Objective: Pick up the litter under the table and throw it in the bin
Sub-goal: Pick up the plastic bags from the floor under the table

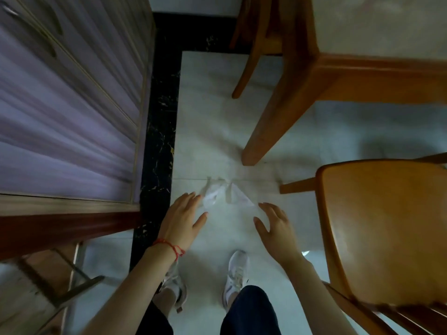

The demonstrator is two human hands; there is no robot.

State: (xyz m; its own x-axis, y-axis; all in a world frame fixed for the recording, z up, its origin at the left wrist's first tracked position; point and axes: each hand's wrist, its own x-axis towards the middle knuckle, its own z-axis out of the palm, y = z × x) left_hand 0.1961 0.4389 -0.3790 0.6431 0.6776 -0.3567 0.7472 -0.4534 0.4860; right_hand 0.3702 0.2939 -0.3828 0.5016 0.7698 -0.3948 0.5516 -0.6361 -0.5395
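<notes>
Litter (pixel 226 198): two pale, thin scraps, probably paper or tissue, blurred by motion, flat on the floor (pixel 217 97) just in front of the table leg (pixel 268 122), between that leg and the shoes (pixel 235 276). Left hand (pixel 182 220) spread wide, fingers straight, reaching down toward the left scrap; fingertips close to its edge or touching it, hard to tell from this view; nothing held. Right hand (pixel 275 226) also wide open, fingers lightly bent, over the near corner of the right scrap; not gripping anything yet. Both reaching at once, most likely because one scrap lies on each side and can be taken in one bend. Probably the very start of the pick-up, with no piece lifted. Thin sheets flat on smooth tile may be hard to lift, so pinching an edge or sliding the scrap first seems needed. Floor of pale glossy tiles with a black marbled border (pixel 159 131) left of the table leg. Beyond the border, a cabinet (pixel 72 97) with lilac panels and wood frame. Right of the table leg, a wooden chair (pixel 384 230) with orange seat; behind the leg, another chair leg (pixel 249 68). Worktop (pixel 387 25) above the leg, only its pale corner seen. No bin in view.
</notes>
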